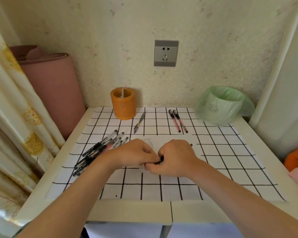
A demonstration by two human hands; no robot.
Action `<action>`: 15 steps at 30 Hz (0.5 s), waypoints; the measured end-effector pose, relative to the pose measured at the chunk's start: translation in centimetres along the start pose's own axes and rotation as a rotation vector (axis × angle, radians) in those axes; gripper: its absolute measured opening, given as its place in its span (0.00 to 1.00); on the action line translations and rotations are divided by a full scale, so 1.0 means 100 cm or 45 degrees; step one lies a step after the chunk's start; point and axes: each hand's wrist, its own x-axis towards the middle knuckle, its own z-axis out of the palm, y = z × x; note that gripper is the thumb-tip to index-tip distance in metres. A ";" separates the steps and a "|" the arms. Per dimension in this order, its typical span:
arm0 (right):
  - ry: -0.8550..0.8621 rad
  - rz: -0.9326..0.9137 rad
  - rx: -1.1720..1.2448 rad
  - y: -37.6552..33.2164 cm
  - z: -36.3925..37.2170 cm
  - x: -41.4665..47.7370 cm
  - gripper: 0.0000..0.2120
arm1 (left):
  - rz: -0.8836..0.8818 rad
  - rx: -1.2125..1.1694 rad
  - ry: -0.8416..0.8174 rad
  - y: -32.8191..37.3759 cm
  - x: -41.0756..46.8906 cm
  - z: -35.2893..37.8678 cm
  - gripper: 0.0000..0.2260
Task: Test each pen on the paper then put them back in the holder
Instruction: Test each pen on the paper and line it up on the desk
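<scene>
My left hand [136, 155] and my right hand [174, 158] meet at the table's middle, both closed on one black pen [159, 160], mostly hidden by fingers. They hover over a white paper [172, 140] carrying small scribbles [147, 142]. A pile of several pens [100, 148] lies to the left. One dark pen [139, 122] lies alone near the orange holder [123, 103] at the back. Two red-bodied pens [178, 121] lie side by side further right.
A bin lined with a green bag [222, 105] stands at the back right. The table carries a black-grid white cloth [230, 160]. A rolled pink mat [53, 86] and a curtain [12, 103] stand left. A wall socket [165, 53] is behind.
</scene>
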 end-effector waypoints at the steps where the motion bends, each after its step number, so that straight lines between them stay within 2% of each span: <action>1: 0.010 0.007 0.003 0.000 0.000 -0.001 0.31 | 0.002 -0.003 0.001 0.001 0.000 0.000 0.10; 5: 0.080 -0.014 0.069 -0.001 -0.002 -0.002 0.31 | 0.004 -0.048 0.012 0.004 -0.003 -0.004 0.09; 9: 0.045 -0.072 0.025 -0.001 -0.006 -0.006 0.34 | -0.012 -0.061 0.004 0.003 -0.004 -0.003 0.08; 15: 0.061 -0.059 0.012 0.000 -0.001 -0.008 0.29 | -0.036 -0.102 -0.015 0.006 -0.004 0.005 0.08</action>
